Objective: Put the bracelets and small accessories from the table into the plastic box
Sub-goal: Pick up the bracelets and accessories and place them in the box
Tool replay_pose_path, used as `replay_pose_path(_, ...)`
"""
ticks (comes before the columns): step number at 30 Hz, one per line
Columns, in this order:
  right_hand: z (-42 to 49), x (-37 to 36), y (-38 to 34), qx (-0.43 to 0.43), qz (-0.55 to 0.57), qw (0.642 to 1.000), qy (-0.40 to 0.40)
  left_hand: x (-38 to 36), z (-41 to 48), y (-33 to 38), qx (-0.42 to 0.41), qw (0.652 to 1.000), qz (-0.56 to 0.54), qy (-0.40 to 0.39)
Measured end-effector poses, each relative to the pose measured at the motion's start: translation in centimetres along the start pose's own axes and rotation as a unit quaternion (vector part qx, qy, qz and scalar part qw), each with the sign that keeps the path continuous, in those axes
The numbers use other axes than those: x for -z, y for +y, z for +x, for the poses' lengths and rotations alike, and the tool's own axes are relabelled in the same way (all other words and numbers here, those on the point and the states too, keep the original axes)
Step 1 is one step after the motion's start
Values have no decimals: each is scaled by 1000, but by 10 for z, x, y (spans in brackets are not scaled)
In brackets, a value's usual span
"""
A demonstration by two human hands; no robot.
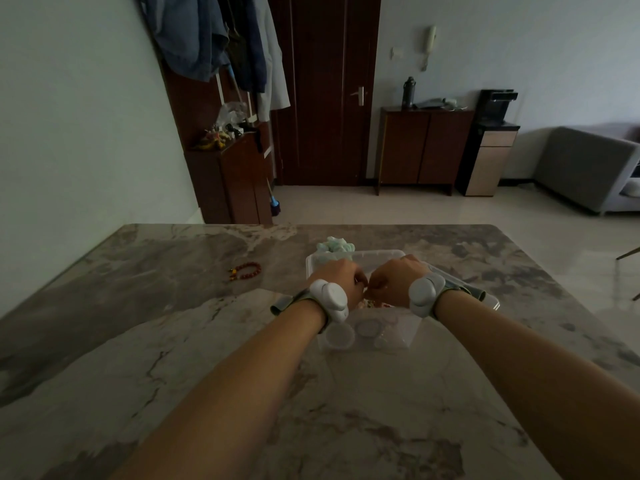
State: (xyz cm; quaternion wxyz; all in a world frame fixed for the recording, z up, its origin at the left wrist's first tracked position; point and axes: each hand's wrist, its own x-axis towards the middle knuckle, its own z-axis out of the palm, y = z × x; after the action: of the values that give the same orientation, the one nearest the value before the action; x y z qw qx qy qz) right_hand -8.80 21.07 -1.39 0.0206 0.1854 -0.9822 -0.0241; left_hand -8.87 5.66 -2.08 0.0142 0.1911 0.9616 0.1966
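A clear plastic box (398, 336) stands on the marble table (173, 341) in front of me. My left hand (341, 278) and my right hand (393, 284) hover close together over the box, fingers curled downward and knuckles almost touching. What the fingers pinch is hidden; small colourful pieces (372, 303) show just beneath them inside the box. A red bead bracelet (246, 270) with a yellow charm lies on the table, well to the left of the box. A pale green scrunchie (334, 245) sits at the box's far edge.
The box's clear lid (367, 256) lies behind the hands. Both wrists carry white sensor bands. Beyond the table are a dark wooden door (329, 88), low cabinets (424, 147) and a grey sofa (588, 168).
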Motion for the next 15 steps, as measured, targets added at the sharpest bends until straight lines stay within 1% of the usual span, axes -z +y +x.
replay_pose_path(7,2,-1,0,-22,-6,1000,-4,1,-2,0,-3,1000,-13,8)
replay_pose_path(15,0,1,-1,-15,3,1000,8,-1,0,-2,-5,1000,0,8)
